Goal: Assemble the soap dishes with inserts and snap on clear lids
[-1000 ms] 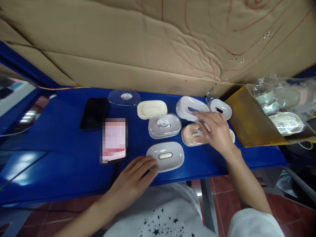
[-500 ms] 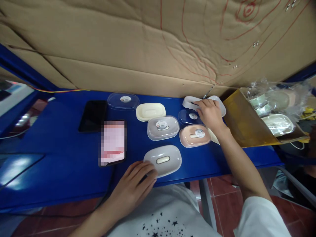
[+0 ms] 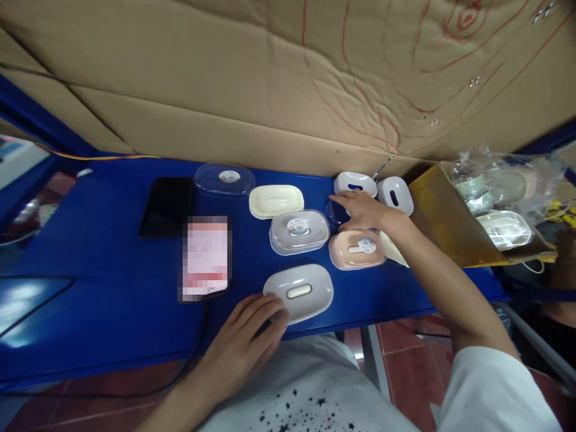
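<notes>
My left hand (image 3: 245,339) lies flat on the near edge of the blue table (image 3: 99,282), fingertips touching a grey oval soap dish (image 3: 299,291). My right hand (image 3: 365,210) reaches over a clear lid (image 3: 335,211), fingers stretched over it, holding nothing I can see. Behind it stand two white oval dishes, one (image 3: 355,182) beside the other (image 3: 395,193). A pink dish (image 3: 357,249), a clear-lidded grey dish (image 3: 299,231), a cream dish (image 3: 276,200) and a clear lid (image 3: 225,179) lie around.
Two phones lie at the left, one dark (image 3: 166,206), one with a lit screen (image 3: 207,257). A yellow box (image 3: 454,222) with bagged dishes (image 3: 504,198) stands at the right. A cardboard sheet (image 3: 279,78) rises behind the table. Another person's arm (image 3: 562,282) shows far right.
My right hand set a white dish down at the back beside the other, then drew back onto the clear lid. My left hand has stayed by the grey dish.
</notes>
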`<state>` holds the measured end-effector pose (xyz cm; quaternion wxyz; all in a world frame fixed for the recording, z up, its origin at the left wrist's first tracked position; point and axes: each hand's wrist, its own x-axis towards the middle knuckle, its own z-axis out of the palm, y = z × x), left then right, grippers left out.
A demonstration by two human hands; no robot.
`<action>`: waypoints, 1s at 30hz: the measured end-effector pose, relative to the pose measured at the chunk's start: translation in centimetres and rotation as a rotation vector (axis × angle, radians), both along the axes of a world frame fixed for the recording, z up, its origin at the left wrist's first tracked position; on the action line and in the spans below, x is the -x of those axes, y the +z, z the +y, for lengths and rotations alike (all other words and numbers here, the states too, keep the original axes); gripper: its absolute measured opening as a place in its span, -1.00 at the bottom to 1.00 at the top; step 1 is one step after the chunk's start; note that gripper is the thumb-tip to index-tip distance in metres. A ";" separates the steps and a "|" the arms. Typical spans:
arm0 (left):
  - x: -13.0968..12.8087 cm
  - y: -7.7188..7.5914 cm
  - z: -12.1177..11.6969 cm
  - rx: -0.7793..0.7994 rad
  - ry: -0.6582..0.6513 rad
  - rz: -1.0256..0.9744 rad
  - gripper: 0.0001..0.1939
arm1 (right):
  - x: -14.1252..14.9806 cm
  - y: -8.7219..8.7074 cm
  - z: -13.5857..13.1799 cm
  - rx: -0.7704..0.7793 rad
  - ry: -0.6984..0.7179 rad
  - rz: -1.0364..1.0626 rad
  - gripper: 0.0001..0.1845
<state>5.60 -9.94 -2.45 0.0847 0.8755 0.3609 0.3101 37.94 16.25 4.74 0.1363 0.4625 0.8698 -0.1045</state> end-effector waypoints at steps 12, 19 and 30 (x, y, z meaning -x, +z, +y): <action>-0.4 -1.2 -0.6 0.284 0.220 -0.210 -0.26 | 3.3 5.2 -14.3 0.003 0.253 0.452 0.05; -0.4 -1.9 -0.8 0.421 0.273 -0.245 -0.04 | 7.7 -0.5 -18.3 -0.044 0.410 0.467 -0.10; -0.2 -1.9 -0.7 0.444 0.209 -0.191 -0.09 | 8.0 -2.4 -19.2 -0.204 0.464 0.438 -0.12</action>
